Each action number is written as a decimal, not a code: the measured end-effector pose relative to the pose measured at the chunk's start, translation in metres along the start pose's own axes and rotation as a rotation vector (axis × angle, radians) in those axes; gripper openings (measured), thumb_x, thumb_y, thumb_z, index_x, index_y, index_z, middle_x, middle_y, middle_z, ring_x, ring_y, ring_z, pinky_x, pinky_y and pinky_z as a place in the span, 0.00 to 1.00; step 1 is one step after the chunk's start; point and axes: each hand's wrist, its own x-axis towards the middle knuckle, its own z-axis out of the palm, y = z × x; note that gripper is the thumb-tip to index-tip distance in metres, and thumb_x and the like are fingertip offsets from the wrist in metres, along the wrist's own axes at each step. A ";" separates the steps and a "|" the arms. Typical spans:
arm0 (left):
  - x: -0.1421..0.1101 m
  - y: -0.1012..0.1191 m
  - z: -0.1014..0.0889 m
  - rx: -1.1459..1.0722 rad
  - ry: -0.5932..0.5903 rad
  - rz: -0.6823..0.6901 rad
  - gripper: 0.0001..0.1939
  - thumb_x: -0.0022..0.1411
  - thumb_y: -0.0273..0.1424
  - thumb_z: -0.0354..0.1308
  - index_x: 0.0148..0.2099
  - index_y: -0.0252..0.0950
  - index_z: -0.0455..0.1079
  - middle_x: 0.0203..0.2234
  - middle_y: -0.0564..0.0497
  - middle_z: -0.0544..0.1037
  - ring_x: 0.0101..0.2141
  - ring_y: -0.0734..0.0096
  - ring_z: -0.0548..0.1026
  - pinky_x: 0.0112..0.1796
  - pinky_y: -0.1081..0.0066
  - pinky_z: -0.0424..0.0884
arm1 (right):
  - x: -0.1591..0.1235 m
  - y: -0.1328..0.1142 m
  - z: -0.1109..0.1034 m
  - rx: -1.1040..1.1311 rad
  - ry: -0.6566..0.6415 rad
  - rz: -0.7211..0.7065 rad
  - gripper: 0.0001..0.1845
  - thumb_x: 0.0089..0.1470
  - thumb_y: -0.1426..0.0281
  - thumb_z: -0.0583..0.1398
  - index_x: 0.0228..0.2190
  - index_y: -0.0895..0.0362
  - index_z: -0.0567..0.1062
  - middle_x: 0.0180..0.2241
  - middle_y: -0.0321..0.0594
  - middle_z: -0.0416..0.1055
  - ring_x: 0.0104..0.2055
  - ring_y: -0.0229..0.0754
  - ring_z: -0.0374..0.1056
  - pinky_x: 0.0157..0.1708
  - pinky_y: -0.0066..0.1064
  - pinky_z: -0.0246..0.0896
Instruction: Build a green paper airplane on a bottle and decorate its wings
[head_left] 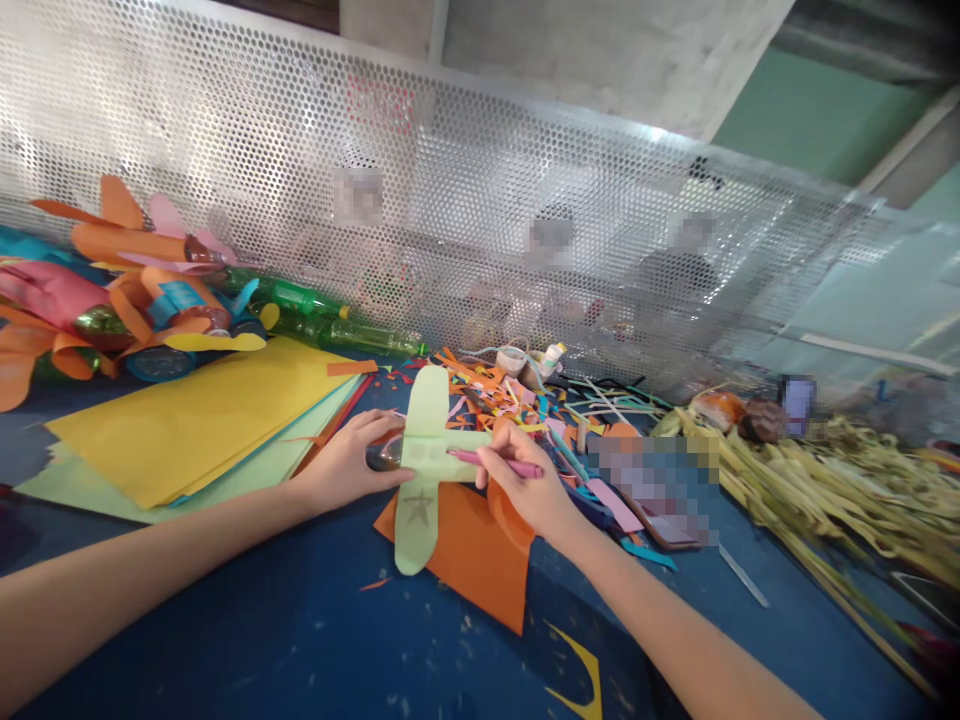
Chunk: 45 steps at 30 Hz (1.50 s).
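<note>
In the middle lies a toy plane (pixel 427 405) of pale green paper wrapped around a dark bottle end (pixel 384 457). A star is drawn on its nearer wing, and faint round marks run along its body. My left hand (pixel 349 460) is closed around the bottle end at the left, thumb on the near side. Between the fingers of my right hand (pixel 529 490) is a pink pen (pixel 525 468), its tip at the paper body. Partly under the plane and my right hand rests an orange paper sheet (pixel 480 570).
Yellow paper sheets (pixel 202 425) are stacked at left, below finished bottle planes (pixel 150 290) and green bottles (pixel 360 335). Paper scraps (pixel 517 395) and a phone (pixel 660 500) lie beyond my right hand. Dried husks (pixel 825 480) cover the right side. A perforated metal screen (pixel 480 200) stands behind.
</note>
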 end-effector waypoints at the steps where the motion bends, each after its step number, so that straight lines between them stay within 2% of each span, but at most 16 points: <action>1: 0.000 0.000 0.000 -0.001 0.002 -0.001 0.26 0.50 0.42 0.63 0.49 0.37 0.66 0.49 0.44 0.70 0.51 0.56 0.68 0.52 0.58 0.65 | 0.000 0.000 0.000 -0.002 0.000 -0.002 0.12 0.58 0.64 0.55 0.26 0.53 0.58 0.19 0.30 0.68 0.23 0.37 0.66 0.32 0.32 0.59; 7: 0.000 0.000 0.000 -0.011 -0.010 -0.001 0.26 0.50 0.42 0.63 0.49 0.37 0.65 0.49 0.43 0.70 0.51 0.56 0.67 0.52 0.57 0.65 | -0.001 -0.003 0.000 -0.018 0.010 0.005 0.13 0.57 0.65 0.56 0.24 0.53 0.58 0.16 0.28 0.66 0.20 0.36 0.65 0.28 0.30 0.58; 15: 0.000 -0.001 0.000 -0.015 -0.008 0.006 0.25 0.51 0.41 0.63 0.49 0.38 0.65 0.49 0.43 0.69 0.51 0.57 0.67 0.52 0.58 0.65 | -0.001 -0.002 -0.001 -0.057 0.059 -0.001 0.12 0.57 0.67 0.55 0.24 0.53 0.58 0.16 0.28 0.65 0.20 0.36 0.64 0.30 0.30 0.58; 20: 0.000 -0.001 0.001 -0.008 -0.018 -0.005 0.25 0.51 0.41 0.63 0.49 0.38 0.64 0.49 0.43 0.69 0.52 0.56 0.67 0.52 0.58 0.64 | 0.000 0.003 -0.001 -0.056 0.079 -0.023 0.13 0.57 0.64 0.55 0.24 0.53 0.58 0.17 0.29 0.66 0.21 0.37 0.65 0.30 0.30 0.58; 27: 0.000 -0.001 0.000 -0.028 -0.005 0.010 0.25 0.51 0.41 0.63 0.50 0.39 0.65 0.48 0.44 0.70 0.50 0.57 0.68 0.50 0.58 0.66 | -0.001 0.001 -0.001 -0.044 0.042 0.005 0.13 0.57 0.64 0.56 0.24 0.53 0.59 0.16 0.29 0.65 0.20 0.37 0.64 0.28 0.30 0.58; 34: 0.000 -0.001 0.000 -0.017 0.002 0.015 0.25 0.51 0.41 0.63 0.50 0.40 0.65 0.48 0.44 0.70 0.50 0.56 0.68 0.50 0.57 0.66 | 0.000 0.002 0.000 -0.039 0.075 -0.036 0.12 0.57 0.63 0.55 0.25 0.52 0.58 0.17 0.29 0.66 0.21 0.37 0.65 0.29 0.30 0.59; 45: 0.000 -0.001 0.000 -0.008 -0.001 0.009 0.26 0.50 0.42 0.63 0.50 0.38 0.66 0.49 0.43 0.70 0.50 0.55 0.68 0.51 0.57 0.66 | -0.001 -0.003 -0.001 -0.049 0.083 -0.024 0.13 0.57 0.63 0.55 0.24 0.52 0.58 0.17 0.29 0.66 0.21 0.38 0.64 0.31 0.32 0.59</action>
